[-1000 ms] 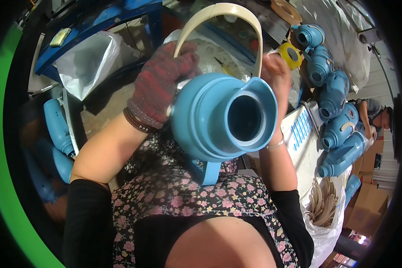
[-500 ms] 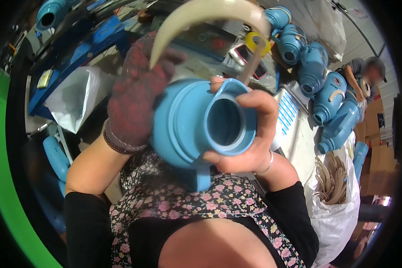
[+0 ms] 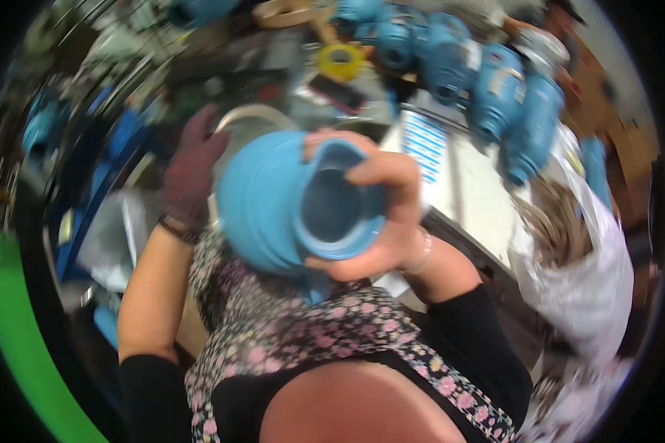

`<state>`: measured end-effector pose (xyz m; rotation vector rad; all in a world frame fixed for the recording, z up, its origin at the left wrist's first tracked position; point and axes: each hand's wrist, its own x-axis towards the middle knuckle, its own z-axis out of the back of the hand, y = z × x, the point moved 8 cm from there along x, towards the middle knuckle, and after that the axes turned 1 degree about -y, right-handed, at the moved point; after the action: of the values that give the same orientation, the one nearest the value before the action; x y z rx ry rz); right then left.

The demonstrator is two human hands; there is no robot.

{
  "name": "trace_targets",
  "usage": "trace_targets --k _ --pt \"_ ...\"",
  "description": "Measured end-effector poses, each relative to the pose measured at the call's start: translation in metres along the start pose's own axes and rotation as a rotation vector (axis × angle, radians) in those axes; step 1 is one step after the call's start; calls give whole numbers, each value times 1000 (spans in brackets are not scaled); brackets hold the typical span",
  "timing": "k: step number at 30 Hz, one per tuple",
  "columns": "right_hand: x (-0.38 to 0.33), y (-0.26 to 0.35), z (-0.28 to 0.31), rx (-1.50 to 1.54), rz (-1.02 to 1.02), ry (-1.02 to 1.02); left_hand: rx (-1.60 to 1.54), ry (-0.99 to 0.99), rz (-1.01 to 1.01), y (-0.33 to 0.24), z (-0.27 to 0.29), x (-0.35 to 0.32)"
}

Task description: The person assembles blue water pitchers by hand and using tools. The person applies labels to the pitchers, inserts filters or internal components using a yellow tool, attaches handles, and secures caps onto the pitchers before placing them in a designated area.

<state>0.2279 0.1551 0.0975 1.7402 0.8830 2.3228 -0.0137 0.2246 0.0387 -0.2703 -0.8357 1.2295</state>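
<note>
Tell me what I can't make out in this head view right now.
- Left hand: its gloved palm and fingertips sit behind the blue jug, so its grip is hidden.
- Cream handle: only an arc shows above the jug; its ends are covered.
- Row of blue jugs on the bench: motion blur smears the details.
- Right hand: palm hidden against the jug's mouth.

Past the work in front of me I see a row of blue plastic vessels (image 3: pixel 488 81) lying side by side along the top right, all alike in colour. Just left of them sits a yellow roll of tape (image 3: pixel 340 60), with a small dark flat object (image 3: pixel 336 92) beside it. Below the vessels lies a white card with blue stripes (image 3: pixel 425 144) on a pale counter (image 3: pixel 473 199). At the right a white plastic bag (image 3: pixel 591 273) holds pale curved strips (image 3: pixel 550 225). At the left, blurred, are blue frame bars (image 3: pixel 114 159) and a clear plastic bag (image 3: pixel 114 240).
</note>
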Motion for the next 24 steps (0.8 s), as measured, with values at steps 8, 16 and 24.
trace_targets --k 8,16,24 --pt "-187 -12 305 342 -229 -1227 -28 657 225 38 -44 -91" --pt "-238 67 501 -244 -300 -1512 -173 371 484 128 -11 -173" --pt "-212 -102 362 -425 -901 -709 -261 -218 752 180 50 -247"
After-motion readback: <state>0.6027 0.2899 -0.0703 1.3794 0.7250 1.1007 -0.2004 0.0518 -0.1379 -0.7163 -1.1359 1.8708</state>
